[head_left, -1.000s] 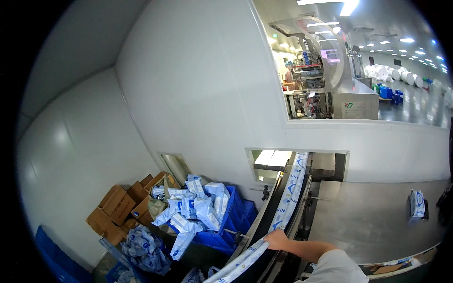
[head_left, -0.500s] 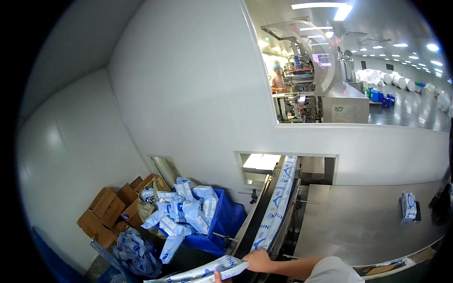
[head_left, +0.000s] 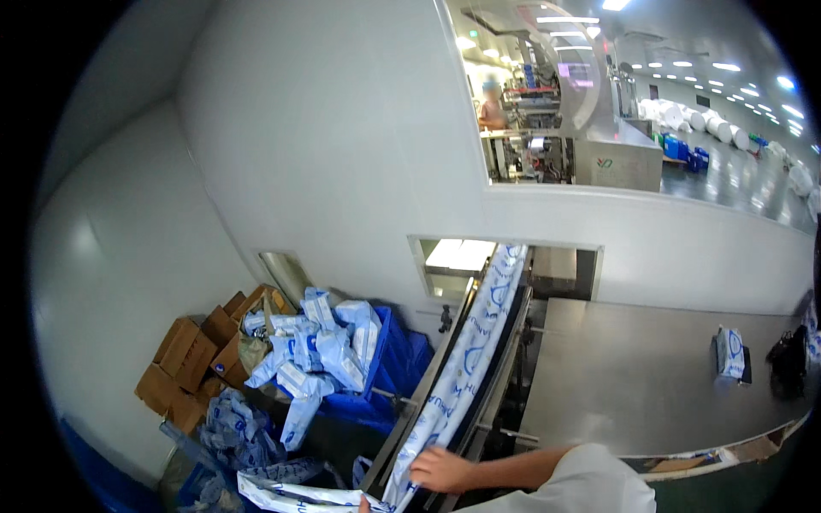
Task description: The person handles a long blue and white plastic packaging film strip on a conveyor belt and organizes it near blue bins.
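Note:
A long strip of white packaging film (head_left: 470,350) with blue print runs down the narrow conveyor (head_left: 404,432) from the wall opening. My right hand (head_left: 440,470) reaches in from the lower right, its fingers curled over the strip at the conveyor's near end. At the bottom edge, only a fingertip of my left hand (head_left: 365,504) shows, pressed against the film. There the film bends and trails off to the left; the rest of that hand is out of the picture.
Left of the conveyor stands a blue crate (head_left: 385,368) heaped with packs. Behind it lie open cardboard boxes (head_left: 180,363), with crumpled film (head_left: 235,427) nearer. On the right, a steel table (head_left: 599,376) carries a wipes-like pack (head_left: 729,352). A person (head_left: 492,111) stands behind the window.
The view has tilted down and shifted. My right hand has slid lower along the strip, and the film's loose end has swung down and left. Less of my left hand shows now.

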`<move>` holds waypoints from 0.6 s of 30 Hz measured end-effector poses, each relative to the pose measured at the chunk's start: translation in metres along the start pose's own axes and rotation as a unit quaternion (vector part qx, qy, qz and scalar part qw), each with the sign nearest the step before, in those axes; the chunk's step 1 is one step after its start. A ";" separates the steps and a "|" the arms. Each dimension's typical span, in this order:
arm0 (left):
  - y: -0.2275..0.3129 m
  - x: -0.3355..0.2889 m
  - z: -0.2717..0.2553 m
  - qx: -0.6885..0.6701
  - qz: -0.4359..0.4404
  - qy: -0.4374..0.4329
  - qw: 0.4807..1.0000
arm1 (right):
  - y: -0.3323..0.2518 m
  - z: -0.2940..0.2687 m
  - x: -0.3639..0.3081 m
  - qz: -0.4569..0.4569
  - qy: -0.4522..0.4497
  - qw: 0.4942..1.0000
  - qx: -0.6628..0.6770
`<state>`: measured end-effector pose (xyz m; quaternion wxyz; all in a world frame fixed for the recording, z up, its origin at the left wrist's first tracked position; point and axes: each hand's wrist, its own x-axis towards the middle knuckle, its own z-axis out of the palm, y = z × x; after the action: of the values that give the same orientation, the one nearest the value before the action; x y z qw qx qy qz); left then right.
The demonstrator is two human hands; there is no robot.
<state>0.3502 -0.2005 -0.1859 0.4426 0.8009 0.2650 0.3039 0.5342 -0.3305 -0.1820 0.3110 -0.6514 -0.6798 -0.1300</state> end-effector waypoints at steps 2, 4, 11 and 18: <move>0.003 -0.008 -0.004 -0.104 -0.096 0.076 0.987 | 0.019 -0.011 -0.005 -0.017 0.027 0.996 -0.082; -0.042 -0.014 -0.019 -0.141 -0.105 0.050 0.983 | 0.055 -0.019 -0.018 0.018 0.038 0.989 -0.140; -0.023 -0.038 -0.048 -0.200 -0.154 0.094 0.963 | 0.134 -0.044 -0.032 0.179 -0.078 0.964 -0.181; 0.003 0.000 -0.089 -0.447 -0.232 0.260 0.824 | 0.102 0.002 -0.031 0.293 -0.045 0.941 -0.163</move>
<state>0.2867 -0.1533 -0.1453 0.7243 0.3213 0.3830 0.4749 0.6314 -0.3419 -0.2249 0.1939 -0.8684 -0.4422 -0.1125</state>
